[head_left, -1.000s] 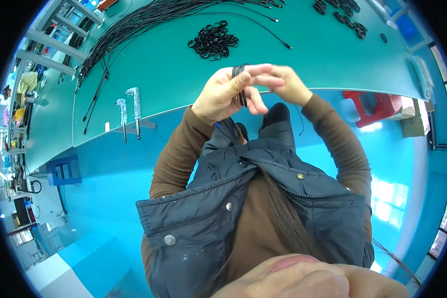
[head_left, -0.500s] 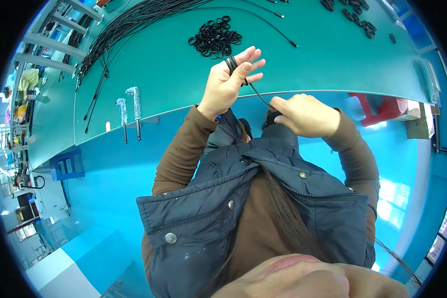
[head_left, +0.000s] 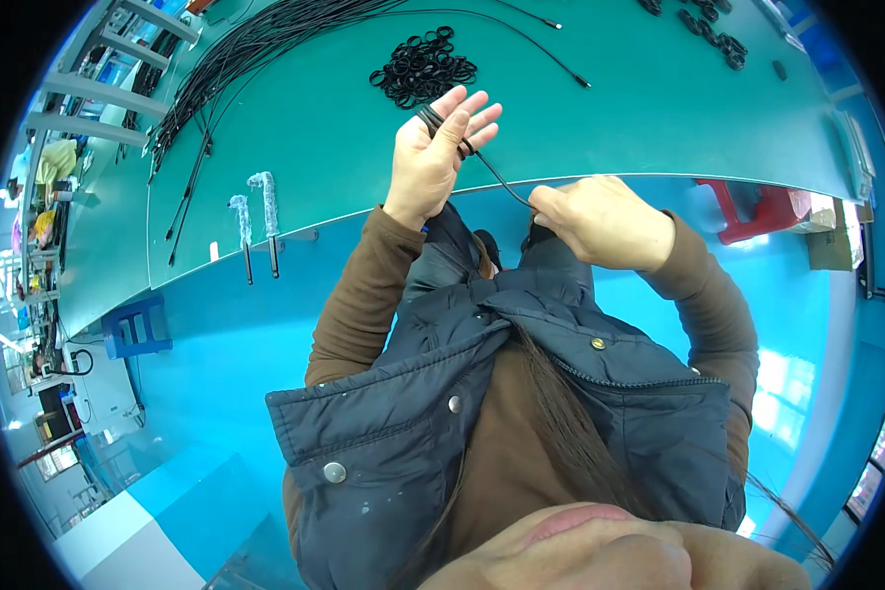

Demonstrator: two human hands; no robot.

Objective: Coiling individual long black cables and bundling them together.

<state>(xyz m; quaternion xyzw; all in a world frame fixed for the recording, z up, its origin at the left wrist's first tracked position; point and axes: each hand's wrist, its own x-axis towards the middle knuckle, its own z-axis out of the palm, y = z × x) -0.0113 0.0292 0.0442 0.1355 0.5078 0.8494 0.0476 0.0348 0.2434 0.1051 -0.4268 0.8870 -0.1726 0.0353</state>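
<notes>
Several turns of a black cable (head_left: 497,175) loop around the fingers of my left hand (head_left: 426,162), above the front edge of the green table. Its thumb lies over the loops, and the fingertips point up and outward. From there the cable slants down to my right hand (head_left: 600,224), which pinches it between thumb and fingers just off the table edge. Whatever hangs below the right hand is mostly hidden. Just beyond my left hand lies a pile of small black rings (head_left: 428,67).
Long black cables (head_left: 256,64) lie in a bundle at the far left of the green table (head_left: 649,128). Coiled black cables (head_left: 723,44) sit far right. Two wrapped hooks (head_left: 265,211) stick up at the front edge. A red stool (head_left: 733,216) stands below right, a blue stool (head_left: 136,327) left.
My left hand has shifted left and slightly away from my right hand with the looped cable. The stretch between the hands is longer and straighter. My right hand has barely moved.
</notes>
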